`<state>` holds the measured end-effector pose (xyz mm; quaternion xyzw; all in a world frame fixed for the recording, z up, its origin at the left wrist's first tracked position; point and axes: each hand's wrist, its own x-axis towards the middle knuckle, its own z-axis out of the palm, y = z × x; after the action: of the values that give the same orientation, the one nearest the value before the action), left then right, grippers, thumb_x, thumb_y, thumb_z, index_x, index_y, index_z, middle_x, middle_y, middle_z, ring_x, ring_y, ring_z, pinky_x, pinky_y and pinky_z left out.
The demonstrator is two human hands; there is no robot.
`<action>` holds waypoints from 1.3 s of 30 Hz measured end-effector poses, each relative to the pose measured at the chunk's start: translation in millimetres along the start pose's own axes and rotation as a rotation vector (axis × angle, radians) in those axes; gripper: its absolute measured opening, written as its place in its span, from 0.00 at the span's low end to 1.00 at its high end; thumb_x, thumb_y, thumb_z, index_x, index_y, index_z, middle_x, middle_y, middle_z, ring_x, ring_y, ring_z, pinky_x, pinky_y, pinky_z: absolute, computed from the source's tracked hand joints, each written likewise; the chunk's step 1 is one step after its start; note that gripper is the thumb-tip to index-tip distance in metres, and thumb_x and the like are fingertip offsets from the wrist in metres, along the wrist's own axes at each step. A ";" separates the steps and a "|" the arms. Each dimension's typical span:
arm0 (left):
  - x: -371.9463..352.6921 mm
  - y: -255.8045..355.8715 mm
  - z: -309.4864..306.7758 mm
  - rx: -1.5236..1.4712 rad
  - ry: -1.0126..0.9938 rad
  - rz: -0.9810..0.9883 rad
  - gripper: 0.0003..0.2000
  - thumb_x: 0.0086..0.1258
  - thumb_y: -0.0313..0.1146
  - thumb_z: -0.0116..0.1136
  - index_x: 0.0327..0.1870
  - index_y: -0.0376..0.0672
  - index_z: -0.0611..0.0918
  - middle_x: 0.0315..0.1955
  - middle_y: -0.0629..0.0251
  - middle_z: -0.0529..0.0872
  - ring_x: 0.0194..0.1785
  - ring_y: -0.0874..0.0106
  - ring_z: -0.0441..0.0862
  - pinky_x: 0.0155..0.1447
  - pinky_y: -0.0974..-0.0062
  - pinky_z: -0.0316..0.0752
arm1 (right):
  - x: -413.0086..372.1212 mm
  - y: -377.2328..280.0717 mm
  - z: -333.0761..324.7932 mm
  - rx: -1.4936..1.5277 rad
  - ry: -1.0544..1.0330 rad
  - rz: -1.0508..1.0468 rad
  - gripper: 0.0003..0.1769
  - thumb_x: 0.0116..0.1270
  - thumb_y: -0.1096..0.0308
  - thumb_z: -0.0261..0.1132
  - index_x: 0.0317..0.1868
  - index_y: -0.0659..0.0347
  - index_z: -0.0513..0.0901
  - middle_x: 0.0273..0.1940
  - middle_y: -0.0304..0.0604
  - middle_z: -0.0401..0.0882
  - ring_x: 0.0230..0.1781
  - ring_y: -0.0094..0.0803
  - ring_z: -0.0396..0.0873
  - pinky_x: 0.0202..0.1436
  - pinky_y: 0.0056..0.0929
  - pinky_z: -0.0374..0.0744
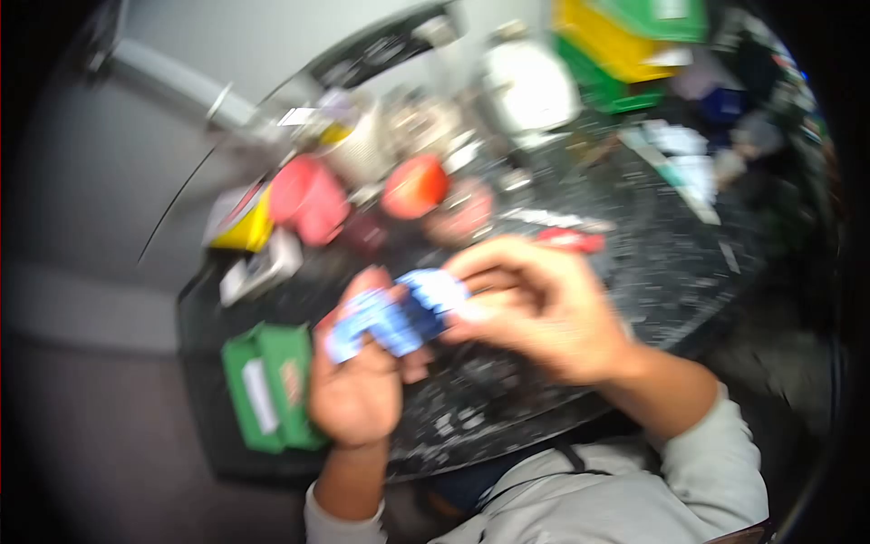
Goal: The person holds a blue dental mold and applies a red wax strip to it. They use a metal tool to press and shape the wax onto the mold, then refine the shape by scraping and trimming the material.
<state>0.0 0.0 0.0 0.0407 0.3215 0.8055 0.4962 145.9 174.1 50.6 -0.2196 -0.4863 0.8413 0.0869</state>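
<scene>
A small blue-and-white crinkled packet (399,313) sits in the air above the dark speckled stone tabletop (671,263), gripped at both ends; the left hand (358,381) curls closed around its lower end; the right hand (535,308) pinches its upper end; a green rectangular box (267,385) lies just left; a blurred round red object (415,186) sits beyond.

left hand (358,385): was held up, wrist bent, fingers curled closed in a grip | right hand (544,313): was just beside it, fingertips pinched toward the left hand | forearms: were bare below grey sleeves, right one angled in from lower right | both blurred
</scene>
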 end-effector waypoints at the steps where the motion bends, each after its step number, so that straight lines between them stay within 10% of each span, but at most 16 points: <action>1: 30.6 -18.6 -1.5 -0.077 -0.104 -0.035 0.36 0.82 0.54 0.39 0.80 0.34 0.58 0.69 0.41 0.74 0.53 0.58 0.82 0.40 0.66 0.79 | -2.3 -11.3 -11.0 -0.093 0.089 -0.038 0.20 0.77 0.69 0.64 0.66 0.62 0.75 0.59 0.52 0.82 0.60 0.38 0.82 0.60 0.38 0.86; 3: 82.0 46.5 26.0 0.086 -0.249 0.070 0.35 0.82 0.56 0.37 0.78 0.34 0.61 0.64 0.41 0.78 0.46 0.62 0.83 0.28 0.73 0.72 | 39.1 -31.5 -19.3 0.084 -0.069 -0.356 0.17 0.77 0.68 0.64 0.62 0.64 0.76 0.55 0.49 0.83 0.54 0.32 0.84 0.55 0.35 0.87; 7: 68.6 43.9 43.8 0.331 0.016 0.155 0.34 0.83 0.56 0.37 0.77 0.34 0.65 0.59 0.43 0.83 0.24 0.73 0.77 0.21 0.80 0.68 | 36.1 -32.1 -20.0 0.127 -0.094 -0.326 0.19 0.77 0.59 0.66 0.57 0.66 0.78 0.39 0.40 0.82 0.37 0.23 0.83 0.40 0.29 0.88; 15: 110.7 51.6 -9.1 0.288 -0.186 0.072 0.36 0.80 0.64 0.38 0.66 0.35 0.75 0.33 0.58 0.86 0.12 0.74 0.64 0.15 0.77 0.59 | -37.0 7.3 -44.8 -0.622 0.149 -0.227 0.09 0.73 0.68 0.65 0.45 0.67 0.83 0.29 0.49 0.85 0.23 0.33 0.86 0.26 0.33 0.82; 19: 130.2 50.4 -22.1 0.322 -0.149 0.102 0.37 0.77 0.68 0.38 0.57 0.36 0.77 0.32 0.58 0.87 0.11 0.74 0.65 0.13 0.78 0.59 | -43.4 27.5 -68.3 -1.169 0.348 -0.482 0.14 0.69 0.65 0.69 0.46 0.68 0.84 0.33 0.58 0.87 0.30 0.47 0.89 0.35 0.42 0.84; 21: 141.3 52.6 -29.1 0.339 -0.130 0.116 0.37 0.76 0.70 0.38 0.52 0.36 0.78 0.32 0.58 0.88 0.11 0.74 0.66 0.12 0.78 0.59 | -46.0 21.7 -66.3 -1.122 0.325 -0.140 0.18 0.68 0.61 0.71 0.51 0.65 0.84 0.44 0.58 0.87 0.50 0.56 0.85 0.52 0.46 0.81; 28: 167.8 59.1 -37.2 0.380 -0.120 0.118 0.42 0.71 0.77 0.38 0.36 0.38 0.81 0.31 0.59 0.89 0.09 0.74 0.68 0.10 0.79 0.60 | -38.2 20.3 -73.9 -1.335 0.516 -0.263 0.20 0.63 0.60 0.74 0.45 0.68 0.83 0.42 0.60 0.86 0.46 0.59 0.85 0.48 0.50 0.82; 39: 190.4 63.1 -41.5 0.383 -0.107 0.166 0.32 0.73 0.70 0.44 0.41 0.44 0.80 0.35 0.60 0.89 0.10 0.76 0.68 0.12 0.80 0.60 | -183.3 -5.1 -105.8 -1.457 0.540 -0.620 0.21 0.62 0.53 0.76 0.42 0.64 0.85 0.38 0.53 0.88 0.42 0.52 0.86 0.44 0.44 0.82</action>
<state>-160.8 118.3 -45.8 0.2033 0.4372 0.7645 0.4278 356.5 193.3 61.7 -0.2712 -0.9093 0.1729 0.2641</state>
